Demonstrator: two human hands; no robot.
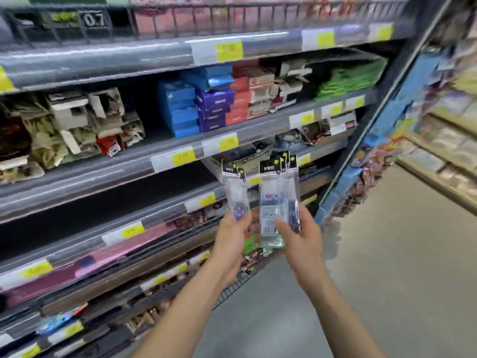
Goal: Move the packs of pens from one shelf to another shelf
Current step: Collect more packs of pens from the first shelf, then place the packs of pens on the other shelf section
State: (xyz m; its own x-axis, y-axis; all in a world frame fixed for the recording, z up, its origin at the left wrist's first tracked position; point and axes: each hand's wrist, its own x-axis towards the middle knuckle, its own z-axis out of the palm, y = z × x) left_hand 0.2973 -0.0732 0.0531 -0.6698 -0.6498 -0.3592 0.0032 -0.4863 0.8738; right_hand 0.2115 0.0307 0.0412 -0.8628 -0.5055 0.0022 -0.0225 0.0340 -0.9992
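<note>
both hands up by shelf: left hand clamps one pen pack, right hand clamps several packs.

Whole view smeared by motion blur. Figures on the yellow price labels along the shelf edges too soft to read. Print on the black header cards of the packs of pens unreadable; number of packs fanned in the right hand hard to count, lower ends covered by the fingers. Bottom of the single pack hidden inside the left hand. Both forearms cut off by the bottom edge. Dark shelf bay at left too shadowed to make out contents. Neighbouring rack at right blurred, cropped by the edge.
</note>
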